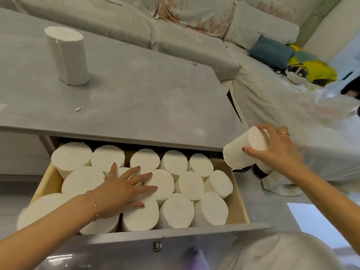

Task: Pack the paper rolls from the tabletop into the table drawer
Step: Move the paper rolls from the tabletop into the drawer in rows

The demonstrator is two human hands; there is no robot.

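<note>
The table drawer (pixel 238 197) stands pulled open below the grey tabletop (pixel 136 98), packed with several white paper rolls (pixel 178 209) standing on end. My left hand (pixel 124 189) lies flat on the rolls in the middle of the drawer, fingers spread, gripping nothing. My right hand (pixel 276 151) holds one white paper roll (pixel 243 151) tilted in the air, just past the drawer's right rear corner. One more upright paper roll (pixel 67 55) stands on the tabletop at the far left.
A small paper scrap (pixel 78 109) lies on the tabletop. A covered sofa (pixel 194 22) runs behind and to the right, with a blue cushion (pixel 271 51), a yellow item (pixel 315 70) and a white headset (pixel 296 74). The drawer front has a metal handle (pixel 156 246).
</note>
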